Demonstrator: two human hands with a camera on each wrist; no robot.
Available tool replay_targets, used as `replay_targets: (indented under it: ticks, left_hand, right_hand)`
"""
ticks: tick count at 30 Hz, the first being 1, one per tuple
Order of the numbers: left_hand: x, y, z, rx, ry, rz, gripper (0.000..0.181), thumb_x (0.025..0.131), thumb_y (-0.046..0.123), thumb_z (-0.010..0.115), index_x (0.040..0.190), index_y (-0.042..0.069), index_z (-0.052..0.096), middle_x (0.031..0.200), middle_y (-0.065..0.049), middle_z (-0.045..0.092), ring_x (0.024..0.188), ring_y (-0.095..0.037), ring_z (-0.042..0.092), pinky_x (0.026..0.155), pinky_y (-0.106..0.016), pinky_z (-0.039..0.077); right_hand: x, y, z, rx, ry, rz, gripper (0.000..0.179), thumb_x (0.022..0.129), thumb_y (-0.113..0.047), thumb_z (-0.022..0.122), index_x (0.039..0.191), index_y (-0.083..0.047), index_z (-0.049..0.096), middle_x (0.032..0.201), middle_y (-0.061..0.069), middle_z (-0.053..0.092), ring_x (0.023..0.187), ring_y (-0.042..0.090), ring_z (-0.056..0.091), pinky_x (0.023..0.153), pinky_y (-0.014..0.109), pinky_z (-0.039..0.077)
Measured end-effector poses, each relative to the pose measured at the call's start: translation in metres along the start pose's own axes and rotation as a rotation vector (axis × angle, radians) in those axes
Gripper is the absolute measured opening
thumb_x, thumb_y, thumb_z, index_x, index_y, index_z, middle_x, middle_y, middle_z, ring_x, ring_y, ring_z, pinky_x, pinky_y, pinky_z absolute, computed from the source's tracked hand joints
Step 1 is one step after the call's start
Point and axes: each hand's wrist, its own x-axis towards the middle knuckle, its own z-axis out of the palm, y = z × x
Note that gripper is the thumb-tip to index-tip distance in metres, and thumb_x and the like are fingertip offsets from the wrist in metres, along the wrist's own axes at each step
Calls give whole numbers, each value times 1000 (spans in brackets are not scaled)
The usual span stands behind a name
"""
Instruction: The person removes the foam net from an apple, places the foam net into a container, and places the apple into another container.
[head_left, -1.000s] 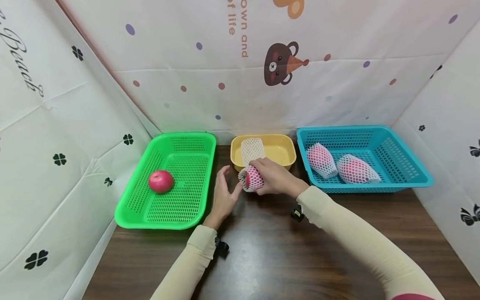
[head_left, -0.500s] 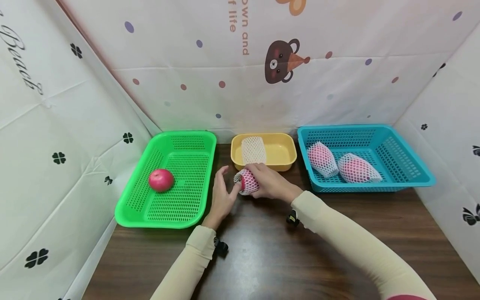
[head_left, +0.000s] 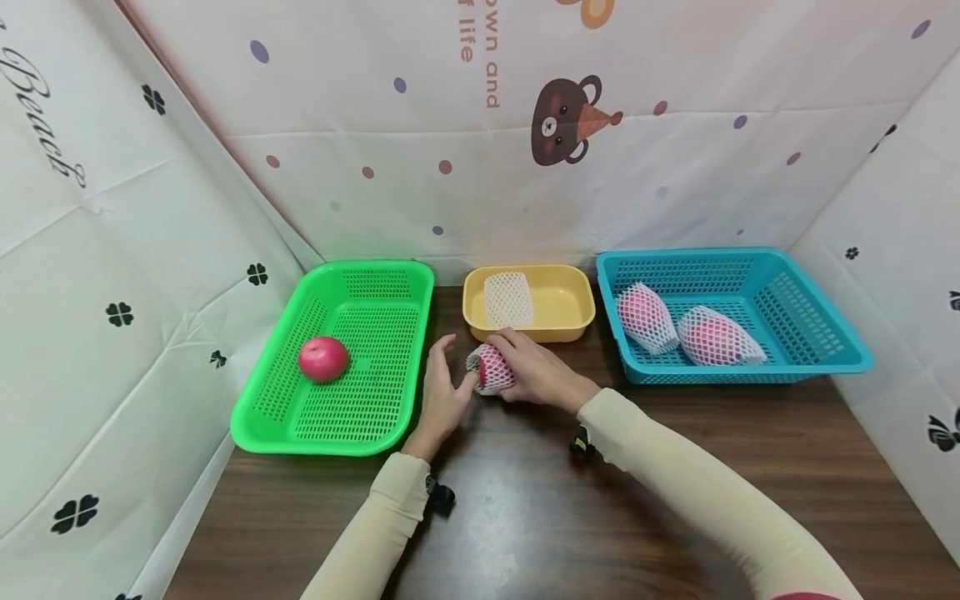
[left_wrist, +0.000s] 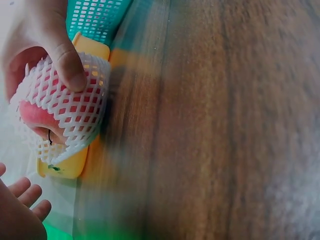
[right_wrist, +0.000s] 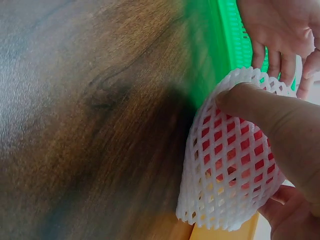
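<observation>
My right hand (head_left: 542,372) grips a red apple (left_wrist: 39,118) wrapped in a white foam net (right_wrist: 212,162), thumb on one side and fingers on the other. The net's open end faces left, and the apple's stem shows there in the left wrist view. My left hand (head_left: 442,398) is held just left of the apple, fingers apart and thumb toward the net; it holds nothing. In the left wrist view a gap shows between its fingers and the apple. Behind the hands, a flat foam net (head_left: 508,300) lies in a small yellow tray (head_left: 573,333).
At left stands a green basket (head_left: 247,429) with one bare red apple (head_left: 323,359). A blue basket (head_left: 832,367) at right holds two net-wrapped fruits, one of them a net-wrapped fruit (head_left: 718,337) near the front. Brown wooden table (head_left: 510,517) lies in front; printed cloth hangs behind.
My right hand has brought the netted apple slightly left and toward me, closer to the left hand. The left hand has barely moved.
</observation>
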Motion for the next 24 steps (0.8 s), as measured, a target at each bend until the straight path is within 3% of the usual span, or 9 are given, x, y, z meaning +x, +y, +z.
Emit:
replay_targets:
  ticks: [24]
  left_hand:
    - [-4, -6, 0, 21, -25, -43, 66, 90, 17, 64, 149, 4, 38, 150, -15, 44, 139, -31, 43, 115, -53, 35]
  right_hand:
    - [-1, -1, 0, 23, -66, 73, 86, 79, -27, 90, 150, -9, 44, 141, 7, 49, 125, 22, 50, 108, 43, 46]
